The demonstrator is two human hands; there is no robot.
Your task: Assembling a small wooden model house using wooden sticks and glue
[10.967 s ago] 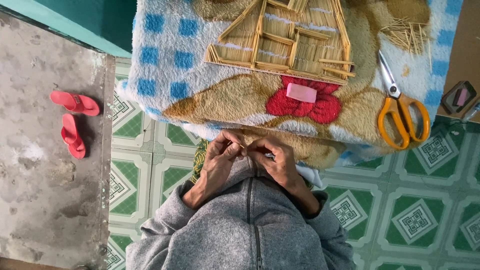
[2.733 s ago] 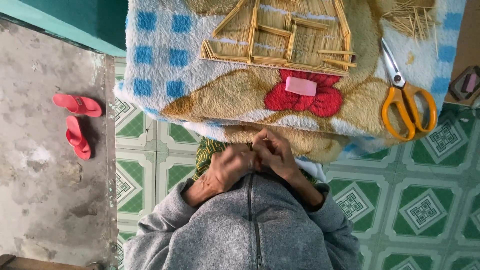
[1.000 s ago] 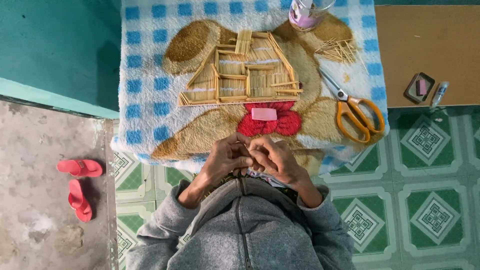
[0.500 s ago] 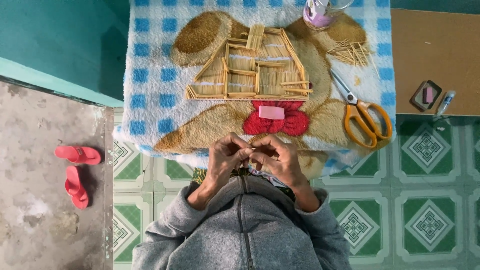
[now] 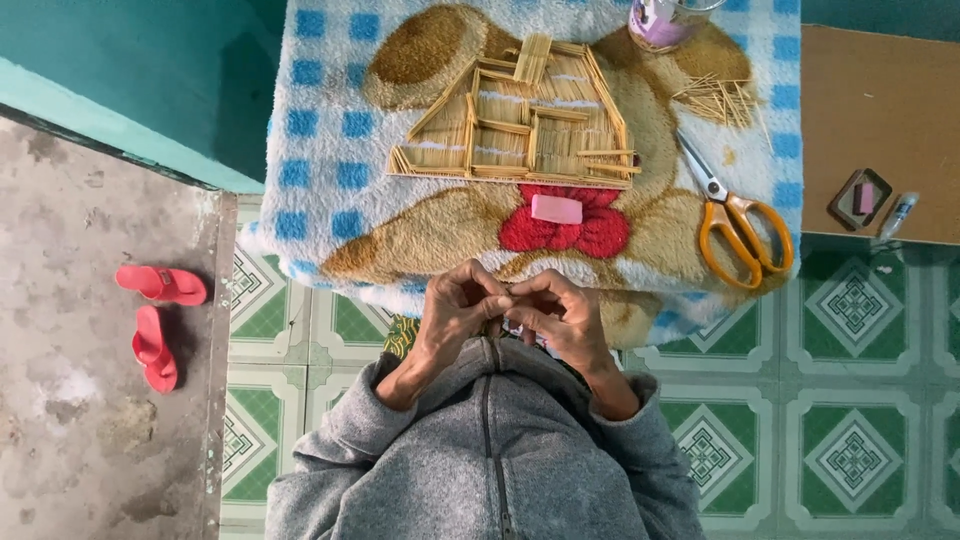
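Pinching something too small to identify between both hands, left hand (image 5: 455,310) and right hand (image 5: 555,312), we work at six o'clock of the matchstick house (image 5: 515,125), seemingly mid-assembly.

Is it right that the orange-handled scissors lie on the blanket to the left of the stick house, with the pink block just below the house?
Not quite. The head view shows the orange-handled scissors on the blanket to the right of the stick house, not the left. The pink block does lie just below the house.
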